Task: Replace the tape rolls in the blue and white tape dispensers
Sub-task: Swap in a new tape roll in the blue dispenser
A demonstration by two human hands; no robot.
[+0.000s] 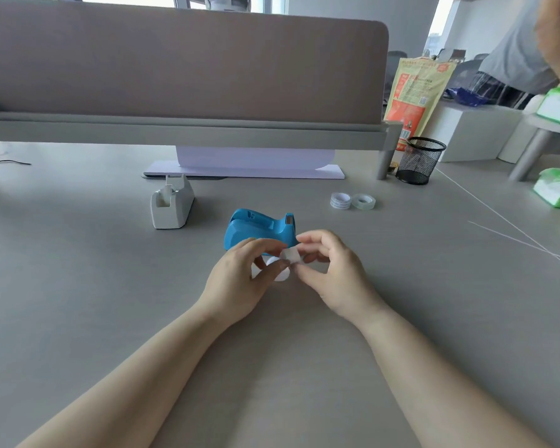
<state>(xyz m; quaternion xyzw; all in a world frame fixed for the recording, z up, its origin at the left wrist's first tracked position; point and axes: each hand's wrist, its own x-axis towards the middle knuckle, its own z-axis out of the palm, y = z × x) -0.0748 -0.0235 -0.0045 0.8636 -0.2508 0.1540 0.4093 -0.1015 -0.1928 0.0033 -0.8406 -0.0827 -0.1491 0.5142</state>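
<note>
At the far left a thin black cable (7, 162) lies on the grey desk (78, 286), below the long beige divider (181, 63). Further right, the white dispenser (171, 203) stands upright on the desk, well apart from both hands, with a white sheet (246, 164) lying behind it under the divider's rail. Right of that, the blue dispenser (261, 229) sits on the desk just beyond the fingers, its cutter end pointing right. In front of it the left hand (236, 286) is closed around a small white roll (277, 270), thumb and fingers wrapping it so that only part of its round face shows. The right hand (333, 273) meets it from the other side, its thumb and forefinger pinched on a short whitish tab (290, 255) that stands up from the roll; whether this is tape end or something else is too blurred to tell. Both hands hover close together just above the desk. Farther right and back, two spare rolls lie flat and touching: a striped roll (340, 201) and a clear roll (363, 201). Behind them a black mesh cup (419, 160) stands beside an orange bag (413, 98). At the right edge lie green packs (556, 187), and another person's sleeve (511, 50) shows above.
</note>
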